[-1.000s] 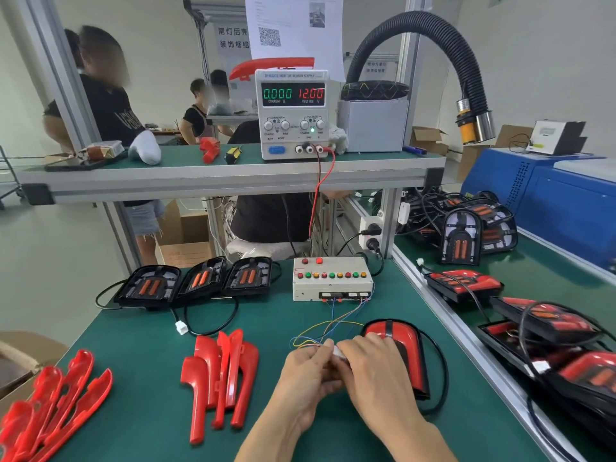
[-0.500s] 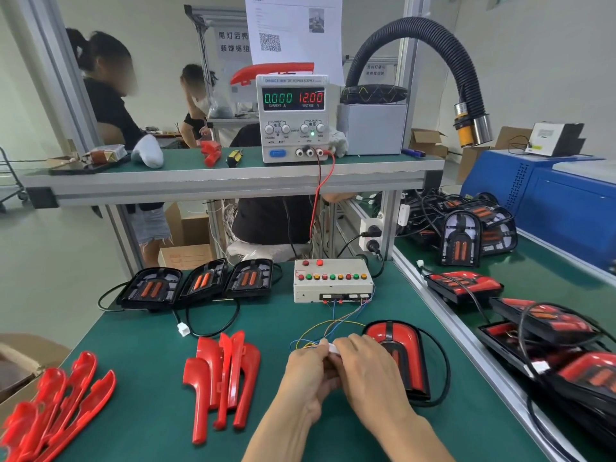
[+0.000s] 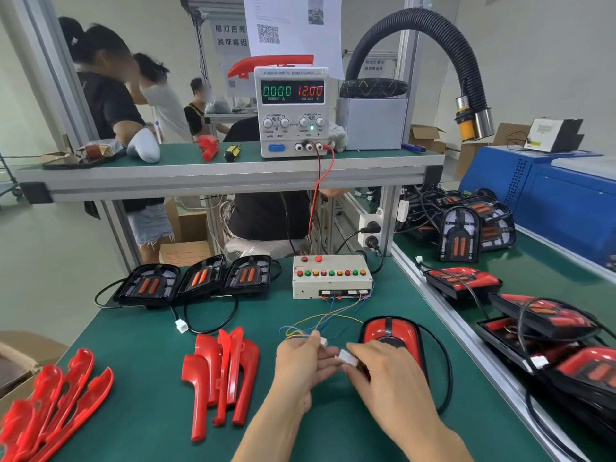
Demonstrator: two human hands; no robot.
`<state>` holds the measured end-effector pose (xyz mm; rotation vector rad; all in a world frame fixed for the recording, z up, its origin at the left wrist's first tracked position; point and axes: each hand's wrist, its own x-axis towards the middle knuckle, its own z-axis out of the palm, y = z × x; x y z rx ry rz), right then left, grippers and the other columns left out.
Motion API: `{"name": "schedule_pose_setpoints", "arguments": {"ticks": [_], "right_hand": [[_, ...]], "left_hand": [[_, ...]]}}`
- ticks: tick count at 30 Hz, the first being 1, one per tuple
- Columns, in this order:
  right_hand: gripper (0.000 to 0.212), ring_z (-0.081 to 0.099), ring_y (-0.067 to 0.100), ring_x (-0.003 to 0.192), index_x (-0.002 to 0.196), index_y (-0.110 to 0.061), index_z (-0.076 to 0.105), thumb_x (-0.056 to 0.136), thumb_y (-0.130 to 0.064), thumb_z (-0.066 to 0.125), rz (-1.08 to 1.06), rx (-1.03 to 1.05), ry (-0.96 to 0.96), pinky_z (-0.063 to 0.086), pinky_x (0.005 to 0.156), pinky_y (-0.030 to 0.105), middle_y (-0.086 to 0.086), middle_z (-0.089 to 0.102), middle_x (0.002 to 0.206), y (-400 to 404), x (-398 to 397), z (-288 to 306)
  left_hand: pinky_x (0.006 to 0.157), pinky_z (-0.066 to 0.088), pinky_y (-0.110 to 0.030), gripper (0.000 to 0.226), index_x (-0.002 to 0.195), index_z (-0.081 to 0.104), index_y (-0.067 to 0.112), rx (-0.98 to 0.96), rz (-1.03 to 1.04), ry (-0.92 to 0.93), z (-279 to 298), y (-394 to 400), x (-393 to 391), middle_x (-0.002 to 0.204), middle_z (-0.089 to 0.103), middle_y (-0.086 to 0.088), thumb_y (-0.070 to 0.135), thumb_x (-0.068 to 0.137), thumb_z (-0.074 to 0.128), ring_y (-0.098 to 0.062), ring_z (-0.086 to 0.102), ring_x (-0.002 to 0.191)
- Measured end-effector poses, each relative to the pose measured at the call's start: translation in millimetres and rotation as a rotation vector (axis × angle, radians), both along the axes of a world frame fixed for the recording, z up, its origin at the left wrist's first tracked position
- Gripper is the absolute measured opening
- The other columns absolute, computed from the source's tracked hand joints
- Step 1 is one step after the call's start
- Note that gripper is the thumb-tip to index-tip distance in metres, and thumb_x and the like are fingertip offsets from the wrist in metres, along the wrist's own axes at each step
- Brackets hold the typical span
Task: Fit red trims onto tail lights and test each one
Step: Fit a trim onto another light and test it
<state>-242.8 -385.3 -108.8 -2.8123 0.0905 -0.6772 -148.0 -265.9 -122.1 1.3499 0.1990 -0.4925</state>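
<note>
- Hands meet over the green tabletop (image 3: 140, 378) in the head view, our only view: our left hand (image 3: 301, 368) pinches the small white plug (image 3: 322, 341) on the coloured tester wires (image 3: 320, 323), and our right hand (image 3: 383, 378) pinches the tail light's white connector (image 3: 346, 357). The two connectors sit just apart, not yet mated.
- Each grip is clamped on its own connector, fingertips only.
- The trimmed tail light (image 3: 390, 335) lies just beyond our right hand, red trim facing up, its black cable looping round its right side. Loose red trims (image 3: 221, 371) lie near our left hand, more at the left edge, and three untrimmed lights (image 3: 196, 278) stand beside the test box (image 3: 331, 276).
- We judge the connectors light and rigid, best held by their bodies, never by the thin wires, which look easy to strain. The glossy trims look light, a little springy and slippery; we would hold them along the edges.
- The power supply (image 3: 291, 111) reads 0.000 and 12.00.
- Hidden: our right hand covers the light's near end, the connector pins and latch are too small to make out, and the people behind the frame are blurred.
</note>
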Motion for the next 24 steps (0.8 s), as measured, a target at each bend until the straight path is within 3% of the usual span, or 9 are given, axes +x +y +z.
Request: {"name": "schedule_pose_setpoints", "arguments": {"ticks": [3, 6, 10, 14, 16, 19, 21, 24], "right_hand": [[0.041, 0.071, 0.018, 0.077, 0.103, -0.016, 0.081, 0.065, -0.025, 0.096, -0.078, 0.058, -0.178, 0.058, 0.065, 0.035, -0.006, 0.074, 0.091, -6, -24, -10], [0.027, 0.069, 0.015, 0.083, 0.104, -0.015, 0.080, 0.078, -0.016, 0.086, -0.301, 0.318, -0.285, 0.056, 0.068, 0.036, -0.006, 0.069, 0.097, -25, -50, -18], [0.022, 0.067, 0.012, 0.078, 0.108, -0.022, 0.073, 0.096, -0.038, 0.063, -0.582, 0.763, -0.008, 0.049, 0.083, 0.038, -0.009, 0.069, 0.093, -57, -62, -26], [0.027, 0.069, 0.012, 0.051, 0.097, -0.024, 0.070, 0.098, -0.047, 0.057, -0.503, 1.049, 0.153, 0.053, 0.060, 0.033, -0.002, 0.075, 0.080, -63, -53, -31], [0.025, 0.073, 0.020, 0.056, 0.095, -0.027, 0.069, 0.098, -0.049, 0.058, -0.477, 1.105, 0.177, 0.055, 0.058, 0.034, -0.007, 0.075, 0.078, -61, -48, -32], [0.025, 0.075, 0.020, 0.058, 0.099, -0.028, 0.064, 0.100, -0.050, 0.053, -0.460, 1.069, 0.246, 0.056, 0.054, 0.029, -0.011, 0.072, 0.089, -61, -43, -31], [0.030, 0.074, 0.015, 0.056, 0.104, -0.024, 0.061, 0.103, -0.049, 0.045, -0.447, 0.988, 0.310, 0.051, 0.046, 0.022, -0.004, 0.069, 0.095, -61, -42, -29], [0.033, 0.073, 0.008, 0.058, 0.110, -0.022, 0.054, 0.106, -0.047, 0.034, -0.432, 0.940, 0.400, 0.050, 0.048, 0.020, -0.002, 0.065, 0.102, -61, -44, -27]], "left_hand": [[0.054, 0.057, -0.027, 0.033, 0.090, 0.064, -0.003, 0.063, 0.040, -0.032, -19, 6, -4, 0.072, 0.076, -0.013, 0.024, 0.105, 0.053, -0.022, 0.075, 0.064], [0.069, 0.062, -0.034, 0.029, 0.088, 0.068, 0.008, 0.289, 0.079, -0.201, -39, 15, -7, 0.069, 0.076, -0.001, 0.032, 0.101, 0.057, -0.013, 0.075, 0.065], [0.082, 0.059, -0.044, 0.023, 0.096, 0.056, 0.019, 0.398, 0.104, -0.302, -47, 26, -19, 0.066, 0.074, 0.009, 0.039, 0.094, 0.066, -0.016, 0.074, 0.071], [0.075, 0.050, -0.031, 0.022, 0.084, 0.057, 0.025, 0.633, 0.116, -0.505, -47, 32, -43, 0.068, 0.067, 0.008, 0.034, 0.085, 0.077, -0.006, 0.062, 0.065], [0.070, 0.044, -0.017, 0.021, 0.086, 0.059, 0.031, 0.695, -0.076, -0.752, -45, 34, -59, 0.084, 0.062, 0.012, 0.031, 0.082, 0.079, -0.008, 0.056, 0.065], [0.076, 0.045, -0.014, 0.034, 0.122, 0.051, 0.044, 0.876, -0.481, -1.010, -41, 30, -71, 0.123, 0.041, 0.023, 0.045, 0.090, 0.063, -0.003, 0.055, 0.089], [0.083, 0.047, -0.018, 0.038, 0.133, 0.041, 0.048, 1.030, -0.540, -1.073, -34, 25, -74, 0.134, 0.029, 0.021, 0.048, 0.096, 0.050, -0.001, 0.053, 0.106], [0.083, 0.048, -0.022, 0.037, 0.137, 0.037, 0.044, 1.106, -0.509, -1.085, -29, 17, -78, 0.134, 0.030, 0.013, 0.045, 0.101, 0.042, -0.009, 0.056, 0.105]]}}
